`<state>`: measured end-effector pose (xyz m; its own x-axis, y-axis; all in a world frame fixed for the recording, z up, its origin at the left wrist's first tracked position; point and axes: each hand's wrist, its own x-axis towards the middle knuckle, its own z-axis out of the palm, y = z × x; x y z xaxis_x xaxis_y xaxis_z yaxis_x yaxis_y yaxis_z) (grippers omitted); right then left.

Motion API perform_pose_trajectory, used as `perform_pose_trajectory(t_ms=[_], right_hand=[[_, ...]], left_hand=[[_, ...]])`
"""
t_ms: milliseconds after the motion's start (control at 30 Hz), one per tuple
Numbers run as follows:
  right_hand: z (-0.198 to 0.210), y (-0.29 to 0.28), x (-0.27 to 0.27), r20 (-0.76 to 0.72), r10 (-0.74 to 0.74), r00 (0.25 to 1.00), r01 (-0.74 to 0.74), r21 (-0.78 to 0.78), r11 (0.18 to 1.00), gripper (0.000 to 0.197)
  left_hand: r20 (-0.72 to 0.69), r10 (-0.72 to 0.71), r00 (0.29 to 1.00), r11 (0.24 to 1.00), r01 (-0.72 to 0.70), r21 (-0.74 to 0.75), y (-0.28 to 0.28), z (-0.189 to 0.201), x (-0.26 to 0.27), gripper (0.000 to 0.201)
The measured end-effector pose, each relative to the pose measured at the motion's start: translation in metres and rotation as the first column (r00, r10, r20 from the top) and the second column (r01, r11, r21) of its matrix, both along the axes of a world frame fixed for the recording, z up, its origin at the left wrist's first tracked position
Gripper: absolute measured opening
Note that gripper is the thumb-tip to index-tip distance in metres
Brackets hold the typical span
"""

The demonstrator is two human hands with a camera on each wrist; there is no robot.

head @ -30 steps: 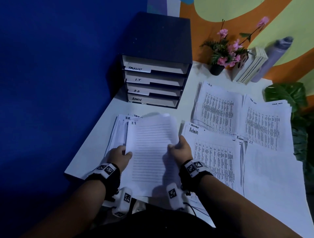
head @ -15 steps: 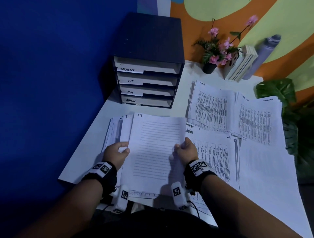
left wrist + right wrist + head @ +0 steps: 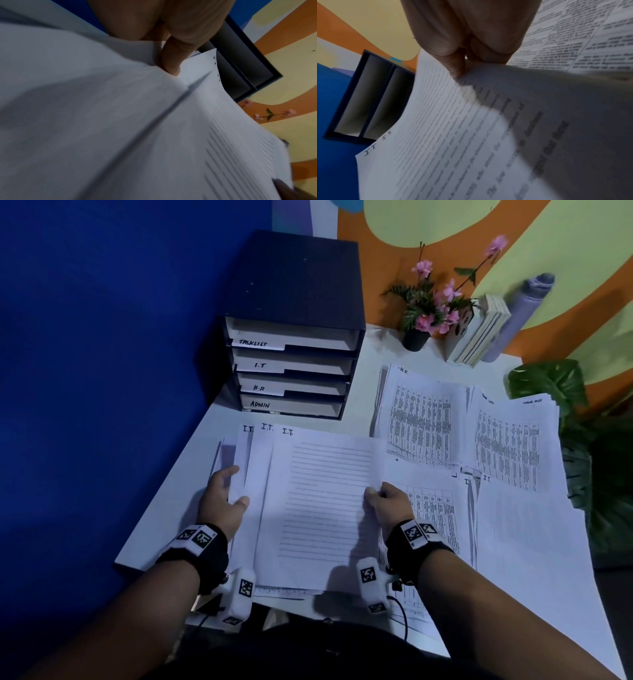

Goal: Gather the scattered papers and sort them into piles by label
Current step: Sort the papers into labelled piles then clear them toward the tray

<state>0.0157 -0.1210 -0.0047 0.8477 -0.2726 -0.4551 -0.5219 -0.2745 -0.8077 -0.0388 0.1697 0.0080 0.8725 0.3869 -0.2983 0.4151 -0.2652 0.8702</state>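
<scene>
Head view: left hand (image 3: 222, 501) and right hand (image 3: 388, 503) each pinch the I.T. sheets (image 3: 322, 501).

Bare table (image 3: 205, 436) leftward; drawer unit (image 3: 291, 337) ahead, paper piles (image 3: 513, 446) rightward.

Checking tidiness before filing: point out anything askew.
The I.T. sheets held by the left hand and right hand are fanned, three labels staggered. The task-list pile is splayed too.

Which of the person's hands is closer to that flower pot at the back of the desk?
Right. The right hand pinches the I.T. sheet's right edge, below the flower pot; the left hand holds papers farther left.
</scene>
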Motion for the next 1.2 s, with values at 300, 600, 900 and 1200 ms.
perform_pose_trajectory(t_ms=[300, 600, 900, 1200], right_hand=[[0.015, 0.011, 0.003, 0.133, -0.005, 0.991, -0.016, 0.16, 0.987, 0.012], [0.036, -0.042, -0.004, 0.14, 0.058, 0.988, -0.016, -0.281, 0.96, 0.017], [0.06, -0.198, -0.033, 0.044, -0.223, 0.974, 0.21, -0.549, 0.809, 0.016], [0.057, -0.273, -0.055, -0.024, -0.3, 0.954, 0.185, -0.739, 0.648, 0.049]], left_hand=[[0.04, -0.05, 0.998, 0.973, 0.057, -0.221, -0.04, 0.021, 0.014, 0.037], [0.065, -0.253, 0.965, 0.952, 0.261, -0.159, -0.078, 0.023, 0.027, 0.057], [-0.309, -0.241, 0.92, 0.825, 0.361, 0.434, -0.08, -0.007, 0.031, 0.073], [-0.512, -0.079, 0.855, 0.759, 0.385, 0.525, -0.064, -0.022, 0.016, 0.089]])
